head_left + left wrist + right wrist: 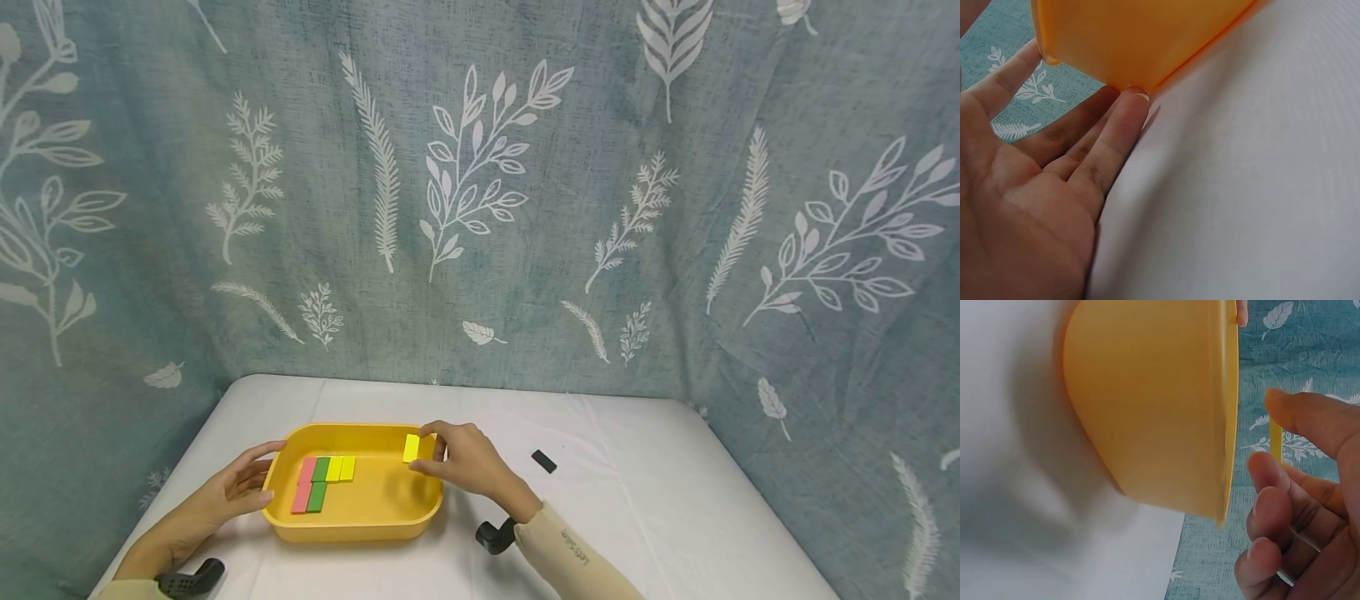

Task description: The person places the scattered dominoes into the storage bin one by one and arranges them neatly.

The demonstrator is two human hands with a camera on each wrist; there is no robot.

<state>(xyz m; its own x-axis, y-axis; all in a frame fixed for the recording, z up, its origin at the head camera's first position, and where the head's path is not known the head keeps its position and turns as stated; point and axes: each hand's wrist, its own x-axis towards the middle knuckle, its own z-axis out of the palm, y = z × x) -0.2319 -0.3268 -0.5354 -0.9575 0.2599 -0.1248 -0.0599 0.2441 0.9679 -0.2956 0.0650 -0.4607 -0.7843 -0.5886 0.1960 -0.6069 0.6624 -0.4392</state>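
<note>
A yellow tub [375, 531] stands on the white table. Near its left end lie flat rectangular tiles side by side: pink tiles [301, 497], green tiles [316, 497] and yellow tiles [347, 468]. My right hand [468, 458] pinches another yellow tile [411, 448] by its ends between thumb and fingers, over the tub's right end. From the right wrist view, this tile [1275, 440] shows edge-on, above the rim. My left hand [221, 496] touches the tub's left end with extended fingers; in the left wrist view, fingertips [1132, 112] rest against the outer wall.
One black tile [543, 461] lies on the white tablecloth [600, 517], to the right of the tub. Blue-green curtains [480, 208] with white leaf prints hang behind the table and at both sides. Each wrist wears a black camera mount [495, 536].
</note>
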